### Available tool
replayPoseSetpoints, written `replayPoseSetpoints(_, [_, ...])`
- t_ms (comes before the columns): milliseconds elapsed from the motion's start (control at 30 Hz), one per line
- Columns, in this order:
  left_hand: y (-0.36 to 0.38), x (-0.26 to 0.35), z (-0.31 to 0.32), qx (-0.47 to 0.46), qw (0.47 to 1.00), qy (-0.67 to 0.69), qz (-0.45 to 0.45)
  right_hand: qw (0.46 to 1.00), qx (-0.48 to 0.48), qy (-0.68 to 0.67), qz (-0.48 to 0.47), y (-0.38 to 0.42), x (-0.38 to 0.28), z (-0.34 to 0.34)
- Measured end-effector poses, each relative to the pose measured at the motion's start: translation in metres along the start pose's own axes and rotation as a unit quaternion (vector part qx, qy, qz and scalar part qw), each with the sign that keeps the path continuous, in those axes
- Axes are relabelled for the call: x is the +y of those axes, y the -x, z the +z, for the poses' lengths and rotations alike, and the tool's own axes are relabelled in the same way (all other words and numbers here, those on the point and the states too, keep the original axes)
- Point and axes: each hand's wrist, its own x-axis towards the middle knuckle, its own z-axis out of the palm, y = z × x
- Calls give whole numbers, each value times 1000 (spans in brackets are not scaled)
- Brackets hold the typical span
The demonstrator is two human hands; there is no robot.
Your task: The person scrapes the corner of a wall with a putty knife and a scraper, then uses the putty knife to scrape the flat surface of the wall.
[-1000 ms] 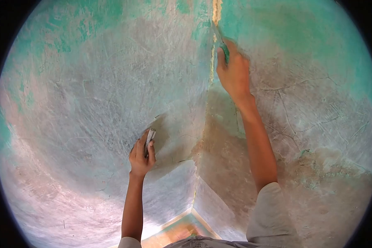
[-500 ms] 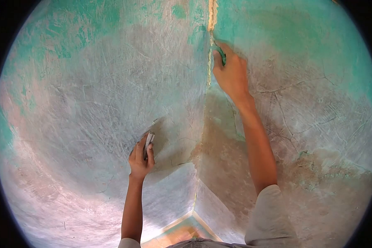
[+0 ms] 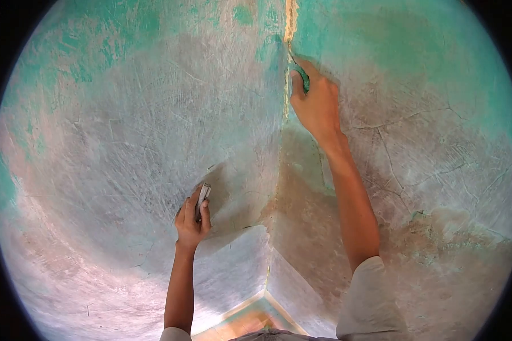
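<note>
My right hand (image 3: 317, 102) is pressed at the wall corner, its fingers closed round a curled green piece of sandpaper (image 3: 305, 78). The fingertips meet the pale yellow corner seam (image 3: 287, 96), where the paint has been worn away. Lower on the left wall, my left hand (image 3: 192, 220) is closed on a small greyish-white folded piece (image 3: 203, 194), whose kind I cannot make out. That piece stands up between the thumb and fingers. A dark shadow falls on the wall beside it.
The left wall (image 3: 125, 131) has scratched grey plaster and patches of green paint. On the right wall (image 3: 438, 136) there are cracks and a rough broken patch (image 3: 421, 233). The corner runs down to an orange-brown surface with a pale border (image 3: 265, 294) at the bottom.
Both hands have shifted very slightly left in view, along with the walls. Their grips look the same, and my right hand stays at the corner seam.
</note>
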Motion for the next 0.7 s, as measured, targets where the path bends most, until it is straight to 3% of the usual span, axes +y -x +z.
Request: replayPoseSetpoints(700, [2,-2,-1,4,1000,8,-16,1000,10,7,-13,-1,-10,1])
